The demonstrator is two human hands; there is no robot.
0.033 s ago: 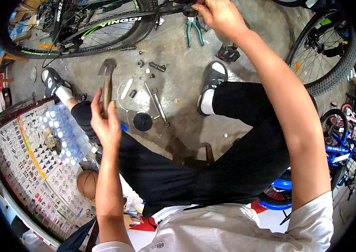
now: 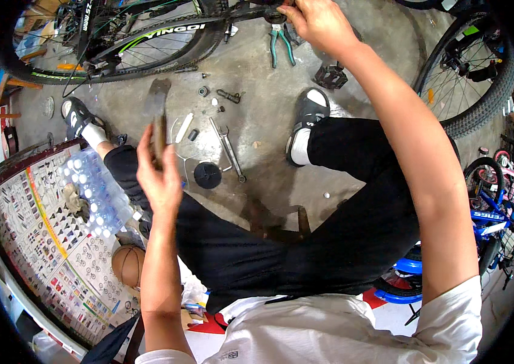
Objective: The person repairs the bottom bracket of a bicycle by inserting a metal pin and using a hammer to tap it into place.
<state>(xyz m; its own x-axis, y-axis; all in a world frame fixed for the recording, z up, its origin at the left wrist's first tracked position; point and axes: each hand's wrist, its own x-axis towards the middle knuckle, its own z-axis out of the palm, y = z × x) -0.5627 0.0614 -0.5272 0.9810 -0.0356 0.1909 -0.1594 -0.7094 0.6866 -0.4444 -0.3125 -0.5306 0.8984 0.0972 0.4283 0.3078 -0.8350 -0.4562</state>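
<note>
Black trousers (image 2: 342, 242): knees spread wide, a sandal planted on the floor to each side, probably to steady the body while both arms reach forward
Left hand (image 2: 161, 185): raised by the left thigh, thumb on one side and fingers on the other, closed round a hammer (image 2: 159, 130)
Hammer: in the left hand, taken by the lower part of its handle with the head pointing away from the body; that hold likely lends the head more swing, and the head is blurred
Wrench (image 2: 226, 150): on the concrete between the feet, a black disc (image 2: 208, 175) just beside it; both seem put down within easy reach of either hand
Small parts: a white tube (image 2: 185, 127), a dark cylinder (image 2: 193, 134), a ring (image 2: 203, 91) and a dark fitting (image 2: 228, 96) lie near one another, perhaps grouped so none strays
Pedal (image 2: 330, 76): on the floor beyond the right foot, apart from the bicycle (image 2: 172, 29)
Pliers (image 2: 274, 50): teal handles toward the person, which would suit a quick pick-up
Right hand (image 2: 324, 30): arm stretched far forward, fingertips at a dark bicycle part (image 2: 257, 12), maybe to steady it; the top edge crops the contact, so I cannot tell how firmly they close
Bicycle: across the far left, beyond the hammer
</note>
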